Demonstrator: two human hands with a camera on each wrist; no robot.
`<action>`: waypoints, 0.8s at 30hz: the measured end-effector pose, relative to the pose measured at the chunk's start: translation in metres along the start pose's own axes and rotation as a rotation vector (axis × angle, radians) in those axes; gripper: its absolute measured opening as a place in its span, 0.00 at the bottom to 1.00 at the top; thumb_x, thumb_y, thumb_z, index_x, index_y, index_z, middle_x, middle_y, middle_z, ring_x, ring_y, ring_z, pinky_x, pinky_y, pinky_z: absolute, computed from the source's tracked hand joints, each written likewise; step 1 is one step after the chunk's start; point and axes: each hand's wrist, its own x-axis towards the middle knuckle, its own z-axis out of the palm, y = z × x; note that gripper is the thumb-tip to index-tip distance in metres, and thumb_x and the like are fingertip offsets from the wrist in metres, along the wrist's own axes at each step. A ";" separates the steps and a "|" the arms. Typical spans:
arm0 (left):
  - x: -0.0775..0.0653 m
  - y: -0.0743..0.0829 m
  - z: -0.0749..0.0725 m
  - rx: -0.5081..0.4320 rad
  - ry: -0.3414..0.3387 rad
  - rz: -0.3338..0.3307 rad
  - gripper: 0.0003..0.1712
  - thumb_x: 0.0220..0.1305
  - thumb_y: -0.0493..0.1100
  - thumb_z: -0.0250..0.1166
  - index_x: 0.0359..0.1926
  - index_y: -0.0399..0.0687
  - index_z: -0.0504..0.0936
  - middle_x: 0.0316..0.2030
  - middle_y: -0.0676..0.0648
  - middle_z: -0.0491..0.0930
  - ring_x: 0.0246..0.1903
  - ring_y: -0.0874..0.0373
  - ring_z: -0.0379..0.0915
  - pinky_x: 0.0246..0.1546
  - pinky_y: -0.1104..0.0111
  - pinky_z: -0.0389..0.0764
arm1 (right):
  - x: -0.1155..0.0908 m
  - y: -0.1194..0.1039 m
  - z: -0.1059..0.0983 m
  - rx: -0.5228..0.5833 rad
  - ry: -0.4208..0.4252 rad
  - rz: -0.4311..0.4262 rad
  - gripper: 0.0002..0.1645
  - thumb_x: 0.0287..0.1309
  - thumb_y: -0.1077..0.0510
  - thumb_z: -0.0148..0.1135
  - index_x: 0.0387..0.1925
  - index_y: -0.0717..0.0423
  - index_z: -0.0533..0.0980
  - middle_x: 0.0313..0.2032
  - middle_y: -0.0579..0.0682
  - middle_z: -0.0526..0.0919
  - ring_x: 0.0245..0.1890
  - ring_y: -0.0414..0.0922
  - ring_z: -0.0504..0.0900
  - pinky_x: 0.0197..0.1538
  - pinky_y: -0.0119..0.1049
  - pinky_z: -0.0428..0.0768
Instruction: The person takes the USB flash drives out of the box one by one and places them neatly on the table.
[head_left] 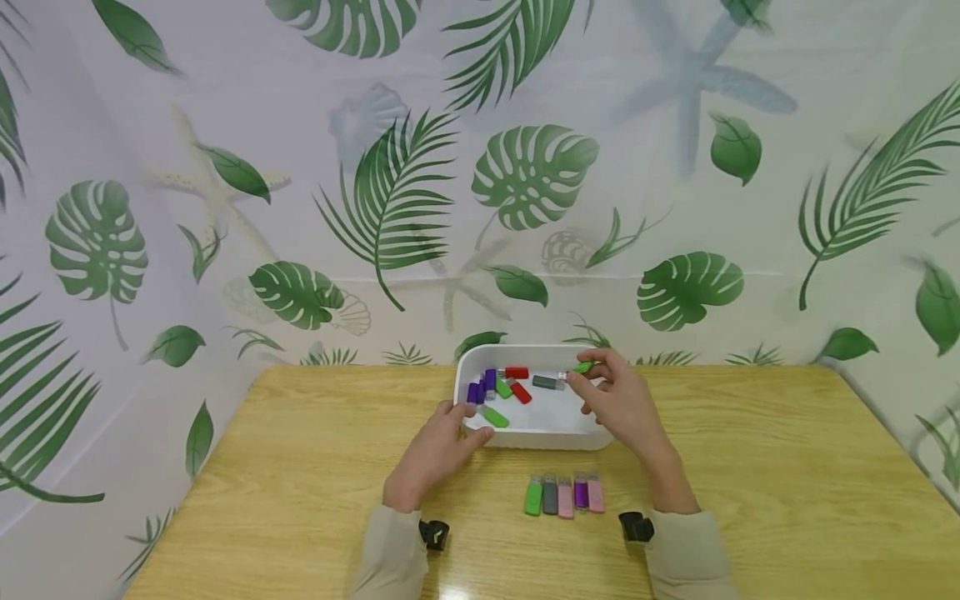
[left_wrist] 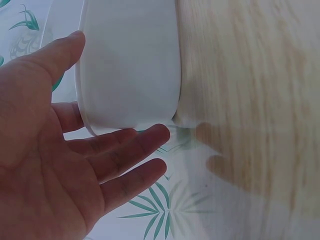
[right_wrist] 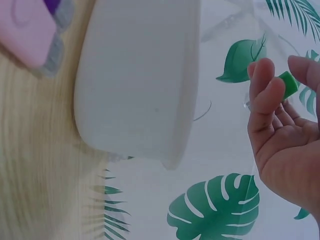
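From afar I judged this the picking step: the right hand (head_left: 622, 400) pinched a green USB stick (head_left: 583, 367) above the white bin (head_left: 543, 440), the left hand (head_left: 438, 440) rested loose-fingered against it, and lifting clear seemed next.

The tray (head_left: 540, 439) looks smooth plastic, the table (head_left: 300, 467) glossy wood, the USB sticks (head_left: 566, 500) metal-tipped plastic

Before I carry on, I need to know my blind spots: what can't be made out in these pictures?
- USB drives in the white tray, left wrist view: hidden behind its wall.
- Green drive, right wrist view: partly covered by the right hand.
- Pink drive, right wrist view: cut off by the left and top edges.
- Any markings on the drives, head view: too small to tell.
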 end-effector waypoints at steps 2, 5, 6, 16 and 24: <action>0.000 0.000 0.000 0.002 -0.004 -0.001 0.33 0.65 0.62 0.56 0.60 0.43 0.72 0.58 0.40 0.67 0.49 0.52 0.69 0.53 0.55 0.73 | -0.002 -0.001 -0.002 0.000 -0.002 -0.007 0.23 0.60 0.52 0.62 0.53 0.57 0.68 0.37 0.57 0.82 0.18 0.43 0.77 0.20 0.34 0.73; 0.001 0.000 0.000 0.002 -0.007 -0.012 0.33 0.65 0.62 0.56 0.60 0.43 0.71 0.58 0.40 0.66 0.47 0.52 0.69 0.53 0.55 0.73 | -0.004 -0.001 -0.004 -0.012 -0.002 -0.016 0.22 0.59 0.56 0.64 0.53 0.57 0.68 0.37 0.56 0.82 0.18 0.43 0.76 0.20 0.33 0.74; 0.001 0.000 0.000 0.002 -0.007 -0.015 0.33 0.65 0.62 0.56 0.60 0.44 0.71 0.59 0.40 0.66 0.47 0.52 0.68 0.53 0.55 0.73 | -0.005 -0.002 -0.004 -0.013 0.002 -0.016 0.22 0.59 0.57 0.63 0.52 0.58 0.69 0.36 0.56 0.82 0.18 0.43 0.76 0.20 0.33 0.74; 0.002 0.000 0.000 0.005 -0.006 -0.005 0.32 0.65 0.62 0.56 0.60 0.44 0.71 0.56 0.42 0.67 0.45 0.52 0.68 0.52 0.56 0.73 | -0.010 -0.009 -0.008 -0.018 0.027 -0.024 0.14 0.62 0.56 0.61 0.46 0.57 0.72 0.24 0.51 0.82 0.20 0.56 0.78 0.22 0.34 0.74; 0.001 0.000 0.001 0.012 -0.012 -0.020 0.33 0.64 0.62 0.56 0.61 0.44 0.71 0.58 0.41 0.66 0.47 0.52 0.68 0.53 0.55 0.73 | -0.012 -0.015 -0.007 -0.051 0.046 -0.068 0.11 0.60 0.60 0.62 0.42 0.63 0.76 0.18 0.55 0.75 0.17 0.43 0.72 0.20 0.32 0.70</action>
